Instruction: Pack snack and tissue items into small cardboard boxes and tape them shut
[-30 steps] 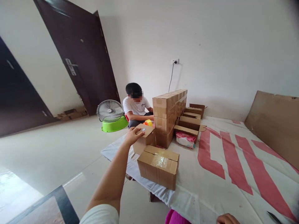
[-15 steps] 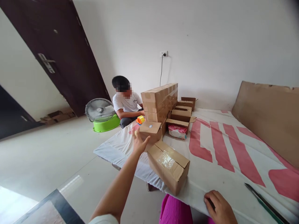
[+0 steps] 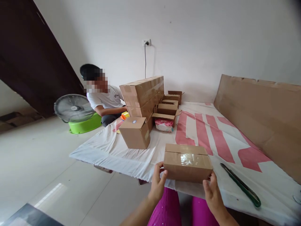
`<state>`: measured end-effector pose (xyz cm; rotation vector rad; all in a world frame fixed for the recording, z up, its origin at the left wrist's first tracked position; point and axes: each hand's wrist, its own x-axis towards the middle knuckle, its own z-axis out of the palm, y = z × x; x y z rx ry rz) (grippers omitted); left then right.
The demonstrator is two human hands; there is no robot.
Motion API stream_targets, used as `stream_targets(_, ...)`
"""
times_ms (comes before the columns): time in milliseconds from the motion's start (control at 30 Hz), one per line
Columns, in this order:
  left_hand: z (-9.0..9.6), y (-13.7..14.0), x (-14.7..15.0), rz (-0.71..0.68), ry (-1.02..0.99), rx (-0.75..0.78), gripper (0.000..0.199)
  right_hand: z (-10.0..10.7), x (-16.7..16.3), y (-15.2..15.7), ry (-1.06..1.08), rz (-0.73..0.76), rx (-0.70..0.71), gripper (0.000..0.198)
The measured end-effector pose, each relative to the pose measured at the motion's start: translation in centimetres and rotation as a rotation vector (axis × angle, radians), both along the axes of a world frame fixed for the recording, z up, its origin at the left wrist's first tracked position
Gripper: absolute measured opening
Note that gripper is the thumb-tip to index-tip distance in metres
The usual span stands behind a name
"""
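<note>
My left hand (image 3: pixel 158 184) and my right hand (image 3: pixel 211 191) grip the two ends of a taped cardboard box (image 3: pixel 187 162) at the near edge of a low table covered by a white cloth with red stripes (image 3: pixel 213 138). Clear tape shines on the box's top. A second closed box with a small label (image 3: pixel 136 131) stands farther back on the left. Beyond it rises a stack of sealed boxes (image 3: pixel 143 94).
A person in a white shirt (image 3: pixel 103 100) sits at the table's far left beside a fan (image 3: pixel 72 108) in a green basin. Open boxes (image 3: pixel 168 108) and a pink packet (image 3: pixel 162 125) lie past the stack. Green-handled scissors (image 3: pixel 242 185) lie right of me. A cardboard sheet (image 3: pixel 258 110) leans at right.
My left hand let go of the labelled box and came back. Both hands now hold the taped box, which has turned and slid toward me. The view swung right.
</note>
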<state>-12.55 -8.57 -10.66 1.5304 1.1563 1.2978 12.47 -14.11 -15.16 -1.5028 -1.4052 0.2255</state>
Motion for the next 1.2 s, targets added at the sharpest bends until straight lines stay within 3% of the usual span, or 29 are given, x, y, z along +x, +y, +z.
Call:
stream_targets(67, -0.3, -0.7, 1.1, -0.063, 0.0, 0.016, 0.041, -0.1, 2.9, -0.3, -0.057, -0.061, 0.013, 0.06)
stream_targets(133, -0.5, -0.9, 1.6, -0.042, 0.034, 0.068, 0.037, 0.2, 6.3, -0.6, -0.142, -0.062, 0.016, 0.053)
stream_targets(267, 0.3, -0.4, 1.9, 0.127, 0.211, 0.437, 0.043, 1.4, 12.7, -0.6, -0.393, -0.184, -0.091, 0.043)
stream_targets(367, 1.6, 0.0, 2.6, 0.111, 0.379, 0.651, 0.04, 1.6, 15.4, -0.4, -0.642, -0.313, -0.298, 0.046)
stream_targets(467, 2.5, 0.4, 3.5, 0.101, 0.425, 0.681, 0.031, 1.3, 16.8, -0.1, -0.746, -0.314, -0.465, 0.041)
stream_targets(667, 1.8, 0.9, 3.9, 0.106, 0.366, 0.653, 0.03, 2.4, 18.3, 1.3, -0.66, -0.255, -0.561, 0.023)
stream_targets(733, 1.3, 0.8, 3.9, 0.093, 0.356, 0.656, 0.031, 4.3, 17.8, 1.8, -0.604, -0.267, -0.479, 0.027)
stream_targets(800, 0.8, 0.7, 3.9, 0.086, 0.337, 0.656, 0.031, 7.2, 16.2, 2.3, -0.544, -0.269, -0.274, 0.034)
stream_targets(900, 0.4, 0.7, 4.1, 0.092, 0.298, 0.638, 0.032, 12.9, 11.5, 2.9, -0.564, -0.068, 0.0, 0.035)
stream_targets(1033, 0.3, 0.9, 4.2, 0.074, 0.266, 0.633, 0.031, 18.7, 4.8, 3.9, -0.737, 0.386, -0.002, 0.036)
stream_targets(1200, 0.3, 1.1, 4.0, 0.039, 0.257, 0.637, 0.031, 20.4, 0.4, 6.2, -1.159, 0.402, 0.022, 0.045)
